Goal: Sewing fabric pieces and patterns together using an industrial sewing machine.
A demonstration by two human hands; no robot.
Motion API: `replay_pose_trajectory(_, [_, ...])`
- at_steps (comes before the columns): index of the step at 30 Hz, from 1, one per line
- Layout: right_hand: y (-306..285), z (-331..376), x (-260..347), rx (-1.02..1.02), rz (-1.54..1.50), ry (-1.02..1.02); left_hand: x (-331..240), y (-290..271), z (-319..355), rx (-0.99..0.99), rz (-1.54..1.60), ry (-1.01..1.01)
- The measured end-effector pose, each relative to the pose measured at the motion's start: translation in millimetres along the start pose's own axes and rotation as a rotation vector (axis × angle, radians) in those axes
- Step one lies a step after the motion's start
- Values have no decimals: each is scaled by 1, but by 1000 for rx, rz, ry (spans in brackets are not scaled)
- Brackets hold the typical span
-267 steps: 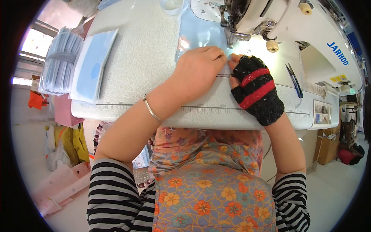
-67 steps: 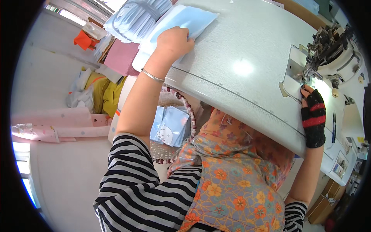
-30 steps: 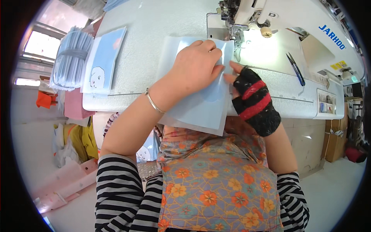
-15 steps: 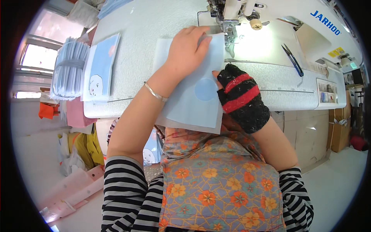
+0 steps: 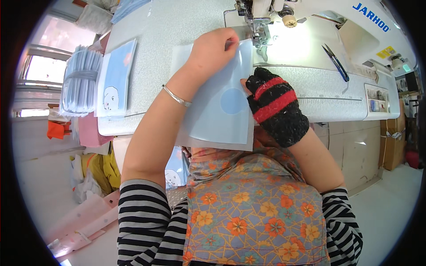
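Observation:
A pale blue fabric panel (image 5: 208, 122) with a translucent white border and a darker blue circle lies in front of me, its lower end past the table edge. My bare left hand (image 5: 214, 51), with a silver bangle on the wrist, is closed in a pinch at the panel's upper edge. My right hand (image 5: 277, 106) wears a black and red fingerless glove. It grips the panel's right edge, the thumb on top and the other fingers partly hidden. The panel's upper right corner lies beside the presser foot (image 5: 261, 37) of a white sewing machine (image 5: 350, 26).
Thread snips (image 5: 335, 62) lie right of the needle area. A tied bundle of pale blue pieces (image 5: 80, 84) and a printed blue panel (image 5: 116, 84) are at the table's left. A small-parts tray (image 5: 377, 101) is set into the right end. A cardboard box (image 5: 392, 137) stands beyond.
My left fingers have curled from lying spread on the panel into a pinch at its upper edge. The panel has shifted slightly left, and my right hand has moved a little up and left with it.

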State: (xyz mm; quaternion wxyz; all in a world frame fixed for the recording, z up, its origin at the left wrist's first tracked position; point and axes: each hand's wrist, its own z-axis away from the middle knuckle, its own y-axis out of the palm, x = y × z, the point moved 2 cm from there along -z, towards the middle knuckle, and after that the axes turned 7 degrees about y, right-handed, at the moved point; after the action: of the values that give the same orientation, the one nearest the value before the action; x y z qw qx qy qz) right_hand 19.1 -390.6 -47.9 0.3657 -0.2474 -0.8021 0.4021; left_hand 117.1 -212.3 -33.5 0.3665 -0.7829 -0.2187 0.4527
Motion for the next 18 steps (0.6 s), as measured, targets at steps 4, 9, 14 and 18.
replay_pose_trajectory(4, [0,-1,3,22,24,-7,-4,8,5,-161,-214,243])
replay_pose_trajectory(9, [3,-2,1,-104,46,-32,-16,4,18,2,-435,422])
replay_pose_trajectory(14, [-6,-7,-10,115,53,85,-38,6,43,-70,-450,467])
replay_pose_trajectory(18, [-13,-28,-51,-78,211,-46,-43,18,37,-112,-400,441])
